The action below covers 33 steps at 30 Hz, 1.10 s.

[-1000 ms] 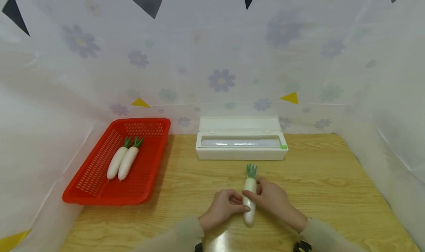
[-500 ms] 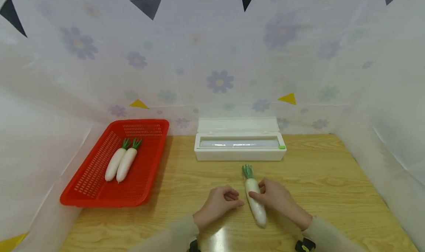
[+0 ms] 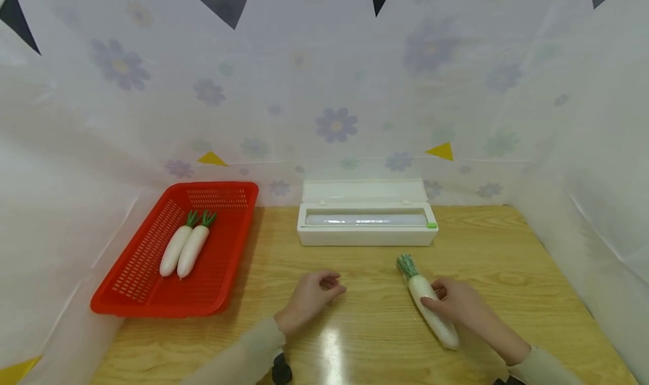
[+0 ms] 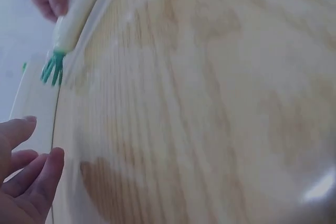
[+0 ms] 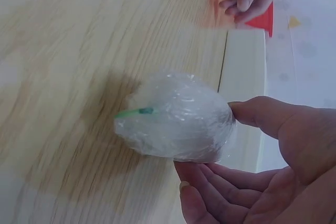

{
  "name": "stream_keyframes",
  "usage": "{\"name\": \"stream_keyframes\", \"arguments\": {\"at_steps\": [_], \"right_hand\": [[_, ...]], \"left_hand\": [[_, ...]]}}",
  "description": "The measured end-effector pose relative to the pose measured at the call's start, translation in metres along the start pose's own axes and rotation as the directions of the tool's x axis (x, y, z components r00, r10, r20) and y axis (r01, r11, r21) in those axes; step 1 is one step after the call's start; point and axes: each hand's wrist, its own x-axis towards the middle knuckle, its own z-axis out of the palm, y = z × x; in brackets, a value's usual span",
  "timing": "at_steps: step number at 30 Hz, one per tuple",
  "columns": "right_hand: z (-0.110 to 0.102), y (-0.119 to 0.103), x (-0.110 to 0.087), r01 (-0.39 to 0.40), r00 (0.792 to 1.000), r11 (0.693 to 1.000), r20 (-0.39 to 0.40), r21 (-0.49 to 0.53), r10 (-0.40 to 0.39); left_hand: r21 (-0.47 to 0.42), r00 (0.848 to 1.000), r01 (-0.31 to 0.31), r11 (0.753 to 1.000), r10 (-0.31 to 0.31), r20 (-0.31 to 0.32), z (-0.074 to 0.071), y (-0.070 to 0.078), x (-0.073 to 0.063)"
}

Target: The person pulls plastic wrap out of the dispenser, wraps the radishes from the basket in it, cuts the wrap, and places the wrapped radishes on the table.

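A white radish (image 3: 435,316) with a green leafy top, wrapped in clear plastic film, slants over the right front of the table. My right hand (image 3: 462,305) grips it between thumb and fingers from the right side. In the right wrist view the wrinkled film shows on the radish (image 5: 176,119), with the thumb on one side and fingers on the other. My left hand (image 3: 310,296) hovers over the middle of the table, fingers loosely bent, holding nothing. The left wrist view shows that hand (image 4: 31,177) apart from the radish (image 4: 79,17).
A red basket (image 3: 237,255) stands at the left with two unwrapped white radishes (image 3: 183,251) in it. At the back of the wooden table (image 3: 284,261) is a white cling film dispenser (image 3: 367,238), its lid raised and a film roll inside. Pale flowered sheeting surrounds the table.
My right hand has carried the wrapped radish to the right, its leafy end now tilted left. My left hand has let go of the radish and drawn away to the left.
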Motion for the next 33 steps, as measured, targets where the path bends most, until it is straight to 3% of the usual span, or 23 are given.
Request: {"name": "stream_keyframes", "arguments": {"at_steps": [6,13,22,29,33], "right_hand": [[-0.021,0.031,-0.006,-0.042,0.999,0.998,0.009,-0.056,0.042],[-0.051,0.07,0.0,-0.073,0.997,0.99,-0.009,-0.118,0.073],[-0.097,0.111,0.029,-0.108,0.993,0.982,-0.063,-0.153,0.1],[-0.122,0.139,0.056,-0.1,0.99,0.984,-0.115,-0.147,0.083],[-0.129,0.149,0.069,-0.093,0.988,0.982,-0.138,-0.163,0.07]], "left_hand": [[0.111,0.997,-0.052,0.992,0.057,-0.05,-0.022,-0.004,0.0],[0.258,0.995,-0.042,0.965,0.065,-0.078,-0.036,-0.007,0.0],[0.447,0.989,-0.074,0.892,0.123,-0.08,-0.041,-0.014,0.0],[0.503,0.987,-0.076,0.861,0.137,-0.086,-0.04,-0.015,-0.002],[0.554,0.982,-0.092,0.828,0.169,-0.089,-0.04,-0.017,-0.002]]}}
